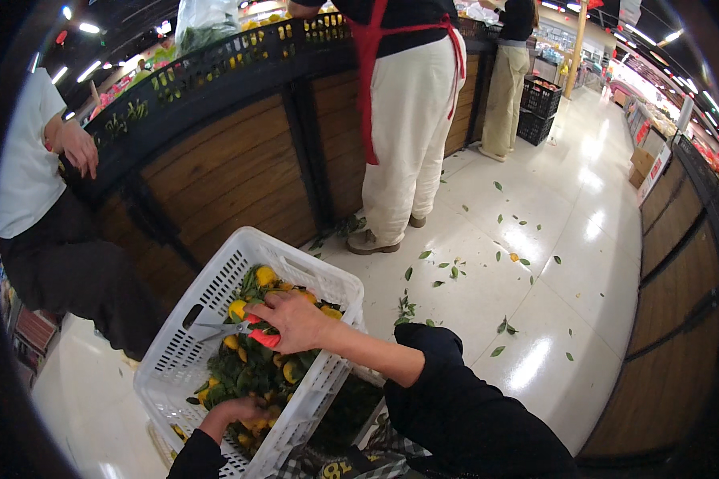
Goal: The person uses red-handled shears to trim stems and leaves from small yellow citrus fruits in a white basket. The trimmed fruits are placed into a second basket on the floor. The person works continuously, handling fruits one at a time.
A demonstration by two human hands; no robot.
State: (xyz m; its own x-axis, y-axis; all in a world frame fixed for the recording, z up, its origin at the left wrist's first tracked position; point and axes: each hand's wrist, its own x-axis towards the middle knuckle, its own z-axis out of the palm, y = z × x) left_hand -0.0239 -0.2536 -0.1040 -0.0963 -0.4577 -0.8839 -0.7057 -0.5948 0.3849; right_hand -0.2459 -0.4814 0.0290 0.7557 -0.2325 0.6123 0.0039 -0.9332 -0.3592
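Observation:
A white perforated plastic crate (180, 335) stands before me, holding yellow-orange citrus fruits (265, 276) with green leaves (239, 374). Over its far half, my right hand (293, 320) holds scissors (224, 329) with red-orange handles; the blades are parted and point left. The fingertips of this hand are close to a fruit at the crate's middle. My left hand (248, 413) reaches down among fruits and leaves at the near end. It is blurred, and its fingers are partly hidden, so whether it grips a fruit is unclear.
Wood-panelled display stands (227, 173) run along the far side and the right (677, 299). A person in a red apron (416, 108) stands ahead, another at left (66, 239), another farther off (506, 90). Loose leaves (454, 272) lie on the tiled floor; black crates (539, 108) are stacked beyond.

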